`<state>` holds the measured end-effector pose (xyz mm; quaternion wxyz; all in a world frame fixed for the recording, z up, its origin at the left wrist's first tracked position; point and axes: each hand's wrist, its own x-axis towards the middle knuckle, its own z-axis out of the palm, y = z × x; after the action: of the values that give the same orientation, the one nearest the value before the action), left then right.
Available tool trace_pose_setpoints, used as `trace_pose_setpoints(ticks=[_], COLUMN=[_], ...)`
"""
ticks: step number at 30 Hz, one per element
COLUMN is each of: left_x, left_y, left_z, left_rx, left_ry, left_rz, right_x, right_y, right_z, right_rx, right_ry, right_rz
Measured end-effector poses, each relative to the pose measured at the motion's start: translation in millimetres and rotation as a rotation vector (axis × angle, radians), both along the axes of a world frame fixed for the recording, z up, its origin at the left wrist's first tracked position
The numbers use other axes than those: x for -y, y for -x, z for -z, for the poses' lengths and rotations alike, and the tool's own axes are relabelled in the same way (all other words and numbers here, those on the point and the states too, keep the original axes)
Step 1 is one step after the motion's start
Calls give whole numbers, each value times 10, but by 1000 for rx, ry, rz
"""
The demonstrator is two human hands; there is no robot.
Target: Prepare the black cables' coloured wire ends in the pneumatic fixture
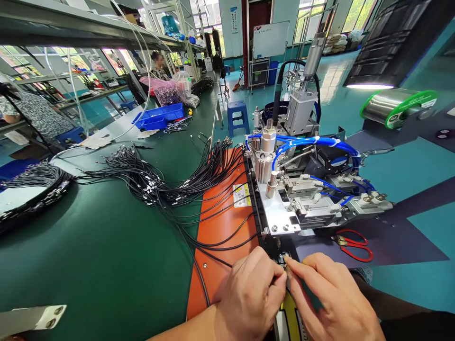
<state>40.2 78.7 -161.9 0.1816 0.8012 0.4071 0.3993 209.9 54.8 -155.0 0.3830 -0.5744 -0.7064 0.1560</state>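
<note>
My left hand (250, 289) is closed in a pinch at the front end of the bench machine (295, 184). Right beside it, my right hand (332, 291) pinches too, with thumb and forefinger meeting the left fingertips. Something tiny and metallic (282, 258) shows at the fingertips, but what either hand holds is too small and hidden to name. Black cables (227, 244) cross the orange machine panel (220, 222) towards the machine's edge. One cable runs down to the left wrist, where it passes out of sight.
Bundled black cables (152, 184) lie on the green bench (135, 270), with a coiled bundle (39, 203) at left. Red-handled cutters (355, 244) lie right of the machine. A solder wire spool (398, 109), blue trays (159, 116) and a blue stool (238, 118) stand farther off. Other people sit at left.
</note>
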Motion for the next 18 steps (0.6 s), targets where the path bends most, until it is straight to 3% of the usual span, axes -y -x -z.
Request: trace_pose_setpoints(ticks=[3, 5, 8, 12, 18], left_x=[-10, -18, -26, -32, -41], left_y=[3, 4, 3, -3, -6], left_z=[-27, -50, -75, -85, -83], left_rx=[31, 68, 95, 110, 99], left_ry=[4, 40, 98, 110, 84], left_rz=[29, 39, 23, 1, 9], right_x=[-74, -80, -36, -3, -144], right_y=[-134, -207, -248, -263, -353], right_z=[-21, -1, 74, 136, -24], right_rx=[-144, -252, -297, -404, -529], right_ry=[334, 519, 568, 579, 691], right_rz=[-24, 33, 78, 4, 60])
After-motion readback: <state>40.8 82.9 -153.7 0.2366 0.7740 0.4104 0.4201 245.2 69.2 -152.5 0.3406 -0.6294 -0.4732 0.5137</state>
